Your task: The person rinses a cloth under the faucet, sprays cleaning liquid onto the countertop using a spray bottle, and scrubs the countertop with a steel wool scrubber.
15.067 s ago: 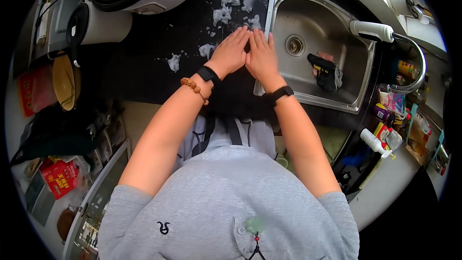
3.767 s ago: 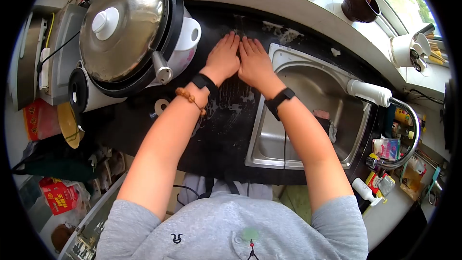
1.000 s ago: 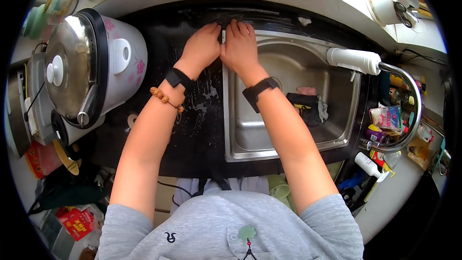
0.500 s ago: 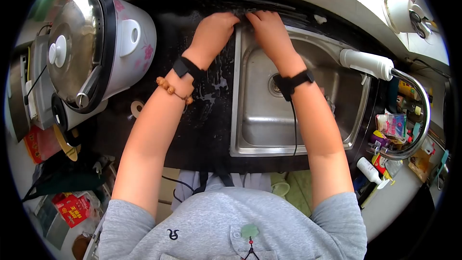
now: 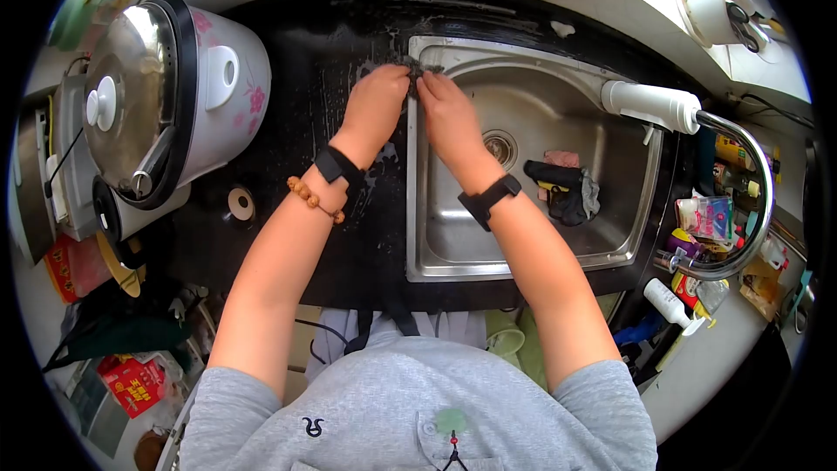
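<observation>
Two bare hands are working at the far left corner of a steel sink [image 5: 462,227]. The left hand [image 5: 375,109] and right hand [image 5: 450,118] are gripping what is seemingly a dark, wiry pad [image 5: 417,68] between bent fingertips, one from each side, probably so that it is staying steady; the view is not showing whether it is touching the rim. In the sink, a black cloth bundle [image 5: 571,196] is lying right of the drain, likely where its water is running off rather than wetting the black counter [image 5: 375,253]. Left of the hands, a rice cooker [image 5: 183,109] is standing, well apart from them. The counts are coming to two hands, one pad, one sink, one bundle, one cooker and one faucet [image 5: 649,106]
</observation>
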`<action>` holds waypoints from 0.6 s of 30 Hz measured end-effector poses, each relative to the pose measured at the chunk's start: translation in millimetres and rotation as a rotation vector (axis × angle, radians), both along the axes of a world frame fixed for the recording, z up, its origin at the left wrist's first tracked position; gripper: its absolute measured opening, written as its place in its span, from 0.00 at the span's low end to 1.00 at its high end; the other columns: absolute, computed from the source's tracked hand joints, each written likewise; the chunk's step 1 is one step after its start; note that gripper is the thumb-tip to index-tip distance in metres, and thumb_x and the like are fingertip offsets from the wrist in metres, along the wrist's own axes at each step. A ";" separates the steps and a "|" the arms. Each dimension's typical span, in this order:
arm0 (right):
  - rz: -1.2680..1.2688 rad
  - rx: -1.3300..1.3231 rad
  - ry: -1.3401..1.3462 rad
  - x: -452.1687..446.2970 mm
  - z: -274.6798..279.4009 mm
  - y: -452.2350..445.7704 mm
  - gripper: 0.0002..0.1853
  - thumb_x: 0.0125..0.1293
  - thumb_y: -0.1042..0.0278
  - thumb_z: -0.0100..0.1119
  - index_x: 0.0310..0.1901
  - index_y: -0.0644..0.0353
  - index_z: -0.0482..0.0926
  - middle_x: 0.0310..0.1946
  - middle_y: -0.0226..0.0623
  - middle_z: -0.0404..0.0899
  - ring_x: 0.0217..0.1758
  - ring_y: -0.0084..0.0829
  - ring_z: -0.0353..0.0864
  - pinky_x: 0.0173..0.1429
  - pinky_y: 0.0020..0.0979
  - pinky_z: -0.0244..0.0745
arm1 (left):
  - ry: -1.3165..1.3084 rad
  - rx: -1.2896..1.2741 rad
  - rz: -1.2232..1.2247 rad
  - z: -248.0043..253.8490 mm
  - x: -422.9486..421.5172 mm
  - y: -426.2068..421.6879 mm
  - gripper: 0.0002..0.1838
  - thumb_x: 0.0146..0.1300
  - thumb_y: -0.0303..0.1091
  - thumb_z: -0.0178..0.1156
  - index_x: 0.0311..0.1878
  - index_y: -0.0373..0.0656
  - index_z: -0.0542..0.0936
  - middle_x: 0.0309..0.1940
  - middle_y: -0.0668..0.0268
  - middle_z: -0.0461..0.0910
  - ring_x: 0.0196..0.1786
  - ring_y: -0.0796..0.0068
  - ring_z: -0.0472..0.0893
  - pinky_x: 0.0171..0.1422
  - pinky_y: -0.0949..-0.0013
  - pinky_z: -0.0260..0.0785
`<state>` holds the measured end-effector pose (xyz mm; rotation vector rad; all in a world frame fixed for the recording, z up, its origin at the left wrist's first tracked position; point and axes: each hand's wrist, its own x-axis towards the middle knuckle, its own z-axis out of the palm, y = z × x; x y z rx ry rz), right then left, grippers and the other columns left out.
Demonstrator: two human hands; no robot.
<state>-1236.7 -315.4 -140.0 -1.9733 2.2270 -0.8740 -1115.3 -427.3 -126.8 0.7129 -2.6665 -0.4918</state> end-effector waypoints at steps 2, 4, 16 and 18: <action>0.037 -0.025 0.103 -5.7 0.1 4.3 0.20 0.56 0.78 0.57 0.52 0.73 0.80 0.55 0.49 0.80 0.63 0.44 0.77 0.67 0.38 0.74 | 0.021 0.001 -0.039 1.5 11.4 16.4 0.14 0.58 0.18 0.57 0.47 0.32 0.83 0.52 0.53 0.83 0.57 0.56 0.82 0.63 0.62 0.76; 0.030 -0.022 0.167 -10.3 -0.9 0.6 0.20 0.57 0.76 0.57 0.52 0.73 0.81 0.55 0.50 0.81 0.64 0.43 0.77 0.68 0.38 0.73 | 0.046 -0.012 -0.038 2.5 11.7 24.0 0.17 0.59 0.18 0.55 0.52 0.28 0.80 0.55 0.50 0.81 0.62 0.54 0.79 0.67 0.61 0.74; 0.026 -0.040 0.059 -4.9 -6.9 1.5 0.23 0.55 0.81 0.55 0.55 0.74 0.79 0.59 0.51 0.79 0.65 0.47 0.76 0.69 0.40 0.72 | -0.031 0.112 0.030 5.5 13.8 45.8 0.26 0.59 0.16 0.50 0.62 0.22 0.72 0.66 0.43 0.72 0.72 0.48 0.70 0.76 0.59 0.65; 0.015 -0.019 0.030 -14.7 -9.1 -22.1 0.23 0.57 0.78 0.56 0.56 0.74 0.78 0.61 0.53 0.78 0.67 0.45 0.75 0.70 0.39 0.71 | -0.001 0.085 0.045 1.1 2.0 34.6 0.27 0.58 0.16 0.49 0.63 0.21 0.71 0.66 0.42 0.71 0.73 0.48 0.69 0.77 0.59 0.63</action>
